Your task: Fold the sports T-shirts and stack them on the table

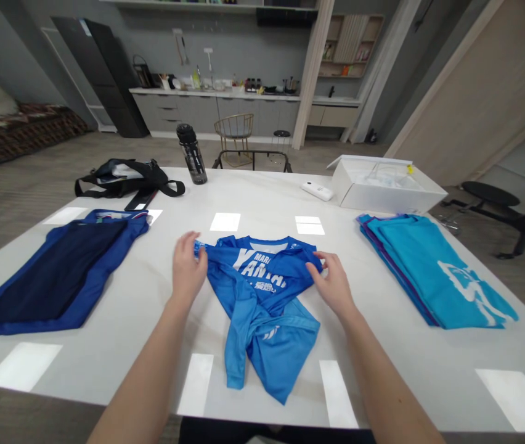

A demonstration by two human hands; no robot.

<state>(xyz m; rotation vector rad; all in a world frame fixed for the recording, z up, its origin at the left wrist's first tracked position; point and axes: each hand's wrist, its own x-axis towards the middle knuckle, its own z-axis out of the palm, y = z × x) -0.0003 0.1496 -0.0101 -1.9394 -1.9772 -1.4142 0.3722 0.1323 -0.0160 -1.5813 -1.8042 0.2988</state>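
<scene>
A blue long-sleeved shirt point(267, 302) with white lettering lies crumpled on the white table point(272, 197), its sleeves crossed over the front. At its left shoulder side, my left hand point(189, 265) pinches a bit of the fabric between thumb and fingers. My right hand point(331, 280) grips the opposite shoulder edge. Both hands are level with the collar, and the hem points towards me. Part of the lettering is hidden under the sleeves.
Folded dark blue clothes point(59, 265) lie at the left, folded turquoise shirts point(433, 265) at the right. Towards the back stand a black bag point(126, 176), a dark bottle point(191, 154), a white device point(317, 190) and an open white box point(378, 185).
</scene>
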